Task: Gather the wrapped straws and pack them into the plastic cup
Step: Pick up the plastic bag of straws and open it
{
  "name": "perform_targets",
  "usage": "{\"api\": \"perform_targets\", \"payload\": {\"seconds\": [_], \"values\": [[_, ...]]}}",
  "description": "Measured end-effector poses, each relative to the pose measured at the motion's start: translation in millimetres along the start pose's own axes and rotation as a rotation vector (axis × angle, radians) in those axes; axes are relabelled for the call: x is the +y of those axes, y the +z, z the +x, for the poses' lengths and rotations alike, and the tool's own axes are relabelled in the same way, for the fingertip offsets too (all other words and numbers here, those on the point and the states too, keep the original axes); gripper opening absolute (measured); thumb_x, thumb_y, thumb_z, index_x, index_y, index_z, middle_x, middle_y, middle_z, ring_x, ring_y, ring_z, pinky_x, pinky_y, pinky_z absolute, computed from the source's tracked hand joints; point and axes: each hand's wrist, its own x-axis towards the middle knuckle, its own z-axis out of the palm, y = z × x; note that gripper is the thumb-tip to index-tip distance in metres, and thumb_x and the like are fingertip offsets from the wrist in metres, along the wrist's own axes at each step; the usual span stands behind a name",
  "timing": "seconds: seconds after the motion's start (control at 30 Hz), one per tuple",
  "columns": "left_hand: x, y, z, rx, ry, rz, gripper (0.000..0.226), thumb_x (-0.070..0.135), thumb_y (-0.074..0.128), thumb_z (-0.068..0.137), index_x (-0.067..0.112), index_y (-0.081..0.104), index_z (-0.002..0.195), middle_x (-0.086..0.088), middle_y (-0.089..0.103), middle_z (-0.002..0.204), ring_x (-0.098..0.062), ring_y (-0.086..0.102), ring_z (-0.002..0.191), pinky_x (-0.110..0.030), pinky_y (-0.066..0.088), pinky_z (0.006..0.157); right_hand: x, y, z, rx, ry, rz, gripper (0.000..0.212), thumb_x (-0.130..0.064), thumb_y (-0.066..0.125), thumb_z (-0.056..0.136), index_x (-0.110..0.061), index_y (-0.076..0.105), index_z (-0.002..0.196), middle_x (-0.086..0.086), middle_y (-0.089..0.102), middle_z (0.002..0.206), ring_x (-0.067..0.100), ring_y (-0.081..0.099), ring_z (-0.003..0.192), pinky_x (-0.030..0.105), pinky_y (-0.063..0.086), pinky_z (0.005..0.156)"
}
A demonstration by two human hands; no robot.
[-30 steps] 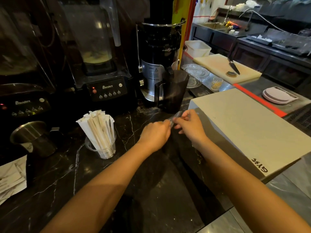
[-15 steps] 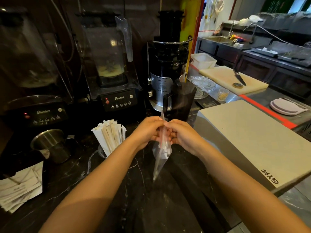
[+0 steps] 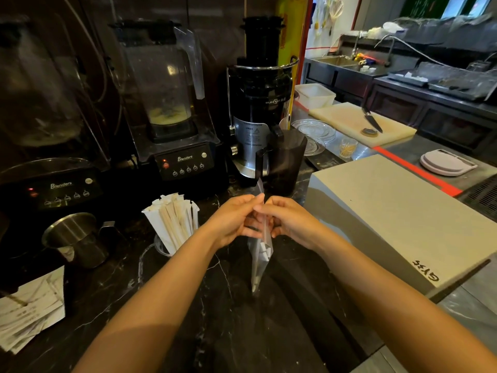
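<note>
Left of the plastic cup (image 3: 164, 244), a steel jug (image 3: 76, 238) stands on the dark counter (image 3: 242, 332), and loose paper slips (image 3: 29, 310) lie at the counter's near edge, farther left again. Behind the cup a blender (image 3: 172, 109) with pale liquid in its jar backs against the wall. The cup itself is already crammed with wrapped straws (image 3: 173, 219), standing upright and fanned out above the rim, probably so they can be pulled out one at a time.

Right of the cup, the left hand (image 3: 234, 222) and the right hand (image 3: 290, 219) meet above the counter, each pinching the upper part of a clear plastic bag (image 3: 259, 254). It hangs straight down between them, its tip near or touching the counter. A few white pieces, seemingly more wrapped straws, sit inside it. Both hands grip the bag's top, most likely to pull the mouth apart and reach the contents; whether it is open yet I cannot tell.

Behind the hands stands a dark pitcher (image 3: 285, 162) beside a juicer (image 3: 258, 103). Farther right of the cup, a grey board (image 3: 390, 211) lies flat, out of the way.
</note>
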Motion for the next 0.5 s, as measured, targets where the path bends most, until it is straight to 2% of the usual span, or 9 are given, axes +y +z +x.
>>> {"api": "perform_targets", "payload": {"seconds": [0.17, 0.3, 0.4, 0.5], "values": [[1.6, 1.2, -0.4, 0.015, -0.004, 0.007, 0.020, 0.030, 0.047, 0.089, 0.015, 0.060, 0.086, -0.005, 0.066, 0.074, -0.016, 0.067, 0.066, -0.029, 0.059, 0.060, -1.8, -1.5, 0.0, 0.009, 0.011, -0.005, 0.015, -0.022, 0.055, 0.085, -0.018, 0.055, 0.071, -0.001, 0.059, 0.064, 0.009, 0.056, 0.056, 0.019, 0.043, 0.050], [5.8, 0.9, -1.3, 0.007, -0.021, 0.035, 0.018, 0.023, 0.046, 0.090, 0.012, 0.058, 0.083, -0.010, 0.063, 0.075, -0.015, 0.066, 0.063, -0.024, 0.057, 0.055, -6.8, -1.3, 1.6, 0.009, 0.021, -0.091, 0.018, -0.016, 0.049, 0.087, -0.017, 0.055, 0.070, 0.002, 0.058, 0.067, 0.011, 0.056, 0.057, 0.019, 0.044, 0.051], [7.3, 1.1, -3.4, 0.003, -0.022, 0.068, 0.023, 0.019, 0.041, 0.092, 0.013, 0.057, 0.076, -0.010, 0.063, 0.072, -0.014, 0.065, 0.061, -0.022, 0.057, 0.055, -10.2, -0.5, 1.9, 0.004, 0.006, -0.221, 0.025, -0.014, 0.047, 0.088, -0.018, 0.056, 0.066, -0.003, 0.056, 0.057, 0.007, 0.052, 0.050, 0.017, 0.041, 0.047], [6.9, 2.3, -5.2, 0.038, 0.008, 0.048, 0.026, 0.017, 0.039, 0.092, 0.014, 0.055, 0.072, -0.008, 0.062, 0.071, -0.017, 0.063, 0.065, -0.023, 0.057, 0.057, -10.7, 0.6, 2.9, -0.029, -0.007, -0.206, 0.032, -0.014, 0.044, 0.090, -0.019, 0.056, 0.060, -0.007, 0.045, 0.047, 0.005, 0.039, 0.041, 0.016, 0.030, 0.040]]}}
